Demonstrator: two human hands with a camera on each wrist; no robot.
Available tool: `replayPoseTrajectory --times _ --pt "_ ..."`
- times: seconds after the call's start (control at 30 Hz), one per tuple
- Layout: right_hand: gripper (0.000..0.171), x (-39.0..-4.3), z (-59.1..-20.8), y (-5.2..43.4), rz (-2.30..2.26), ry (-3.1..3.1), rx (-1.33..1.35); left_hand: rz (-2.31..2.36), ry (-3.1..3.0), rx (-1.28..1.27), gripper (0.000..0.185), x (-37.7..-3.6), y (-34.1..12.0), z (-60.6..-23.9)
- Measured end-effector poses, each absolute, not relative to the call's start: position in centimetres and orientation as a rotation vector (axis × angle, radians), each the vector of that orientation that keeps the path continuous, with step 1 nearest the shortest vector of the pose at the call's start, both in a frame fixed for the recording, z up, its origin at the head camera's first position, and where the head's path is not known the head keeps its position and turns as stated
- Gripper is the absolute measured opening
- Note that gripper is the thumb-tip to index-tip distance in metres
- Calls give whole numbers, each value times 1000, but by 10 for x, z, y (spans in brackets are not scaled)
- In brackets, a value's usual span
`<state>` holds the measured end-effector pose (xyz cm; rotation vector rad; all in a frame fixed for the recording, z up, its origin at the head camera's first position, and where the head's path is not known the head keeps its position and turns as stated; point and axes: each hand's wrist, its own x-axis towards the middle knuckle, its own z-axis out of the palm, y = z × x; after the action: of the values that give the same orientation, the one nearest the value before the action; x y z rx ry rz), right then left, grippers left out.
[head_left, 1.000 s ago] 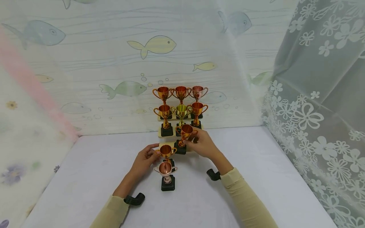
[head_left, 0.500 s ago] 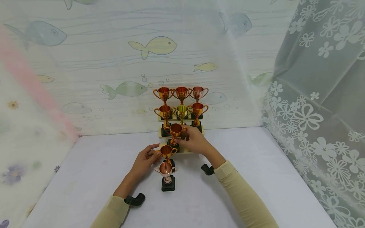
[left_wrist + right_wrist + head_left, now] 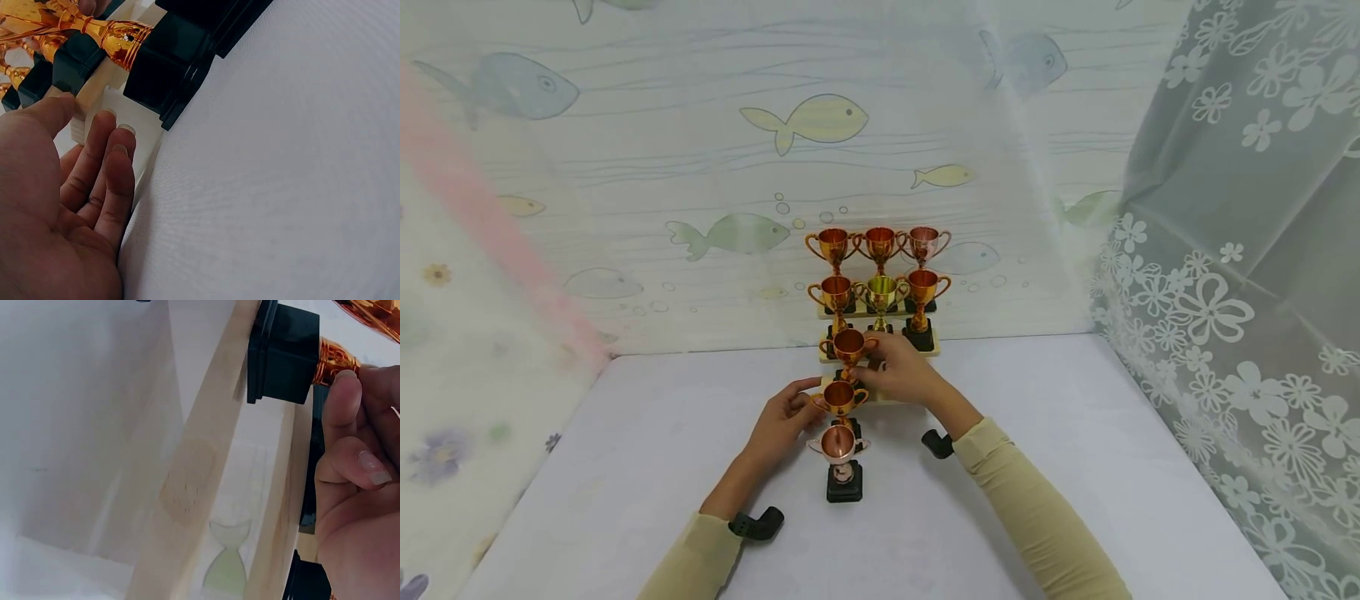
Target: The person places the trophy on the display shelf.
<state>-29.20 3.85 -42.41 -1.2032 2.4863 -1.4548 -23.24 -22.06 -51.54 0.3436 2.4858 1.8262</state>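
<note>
My right hand (image 3: 902,367) pinches the stem of a copper-gold trophy cup (image 3: 850,344) between thumb and fingers. Its black base (image 3: 287,353) is at the lowest wooden step of a stepped display stand (image 3: 194,469), near the left end; whether it touches the wood I cannot tell. My left hand (image 3: 782,421) holds the left end of that step, thumb at the wood and fingers bent against the white end piece (image 3: 140,119). Just in front of the stand, a gold trophy cup (image 3: 839,398) and a rose-coloured trophy cup (image 3: 838,444) stand upright on the table, one before the other.
Several trophies fill the two upper steps, among them a yellow-gold cup (image 3: 882,292) and a pinkish cup (image 3: 924,242). A fish-print curtain (image 3: 700,167) hangs behind the white table (image 3: 647,467). Grey floral netting (image 3: 1247,250) borders the right side.
My right hand has carried the copper-gold trophy leftward along the lowest step, from its middle to near its left end. The left hand stays where it was.
</note>
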Motion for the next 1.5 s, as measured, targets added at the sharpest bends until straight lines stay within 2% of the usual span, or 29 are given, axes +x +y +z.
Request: replayPoseTrajectory --times 0.4,0.73,1.2,1.5 --pt "16 -294 -430 29 -1499 2497 -1198 1803 2508 351 45 -235 -222 -519" --pt "18 -293 -436 27 -1544 2554 -1154 1795 2525 355 45 -238 -223 -520" --pt "13 -277 -440 40 -1809 2478 -1099 1789 2522 327 46 -236 -221 -517" --pt "14 -262 -443 52 -1807 2405 -1012 1791 2524 341 45 -237 -222 -520"
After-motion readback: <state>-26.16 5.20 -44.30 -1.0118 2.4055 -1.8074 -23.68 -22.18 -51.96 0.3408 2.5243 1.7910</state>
